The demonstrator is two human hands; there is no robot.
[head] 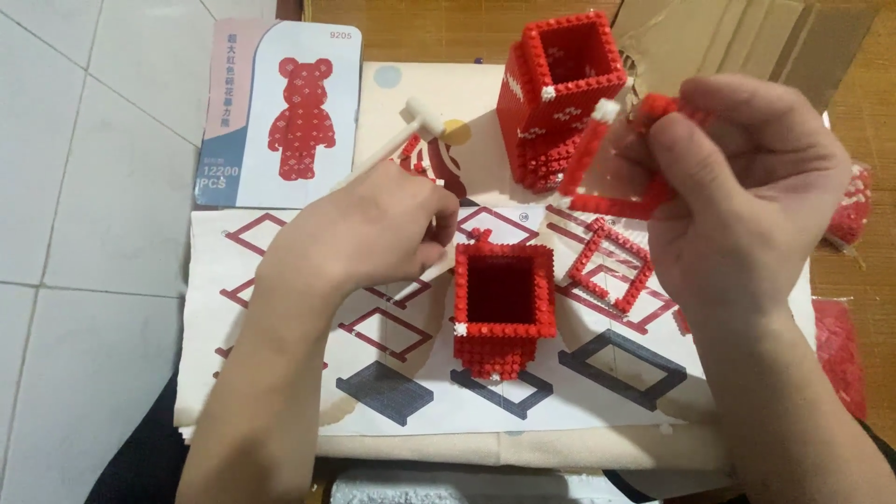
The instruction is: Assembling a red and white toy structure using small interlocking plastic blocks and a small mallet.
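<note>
Left hand curled around small white plastic hammer, handle running through fist, head poking up past knuckles. Right hand raised, fingers pinching open red square brick frame, tilted, clear of sheet. Between hands: hollow red brick box upright on instruction sheet. Taller hollow red-and-white brick tower behind, near held frame. Flat red brick ring lies on sheet under right hand. Leaflet with red bear picture top left. Bags of red bricks at right edge.
</note>
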